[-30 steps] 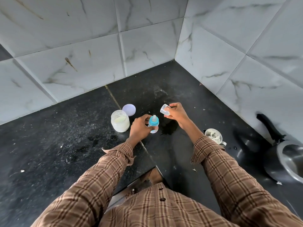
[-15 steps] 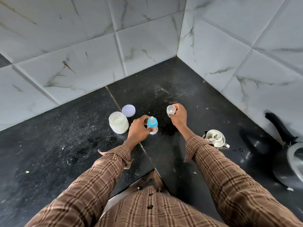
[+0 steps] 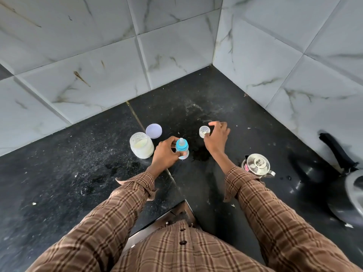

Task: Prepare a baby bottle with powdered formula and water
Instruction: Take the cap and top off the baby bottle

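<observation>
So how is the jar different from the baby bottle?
The jar is wide and open, its lid lying beside it; the baby bottle is slim and closed by a blue teat top. The left hand holds the baby bottle; nothing touches the jar. Both stand upright on the counter.

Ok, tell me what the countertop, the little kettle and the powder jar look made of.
Countertop: apparently polished black stone, speckled, with a seam.
Kettle: shiny metal, likely stainless steel, given its mirror-like lid.
Powder jar: translucent, probably plastic or frosted glass; pale powder shows through.
</observation>
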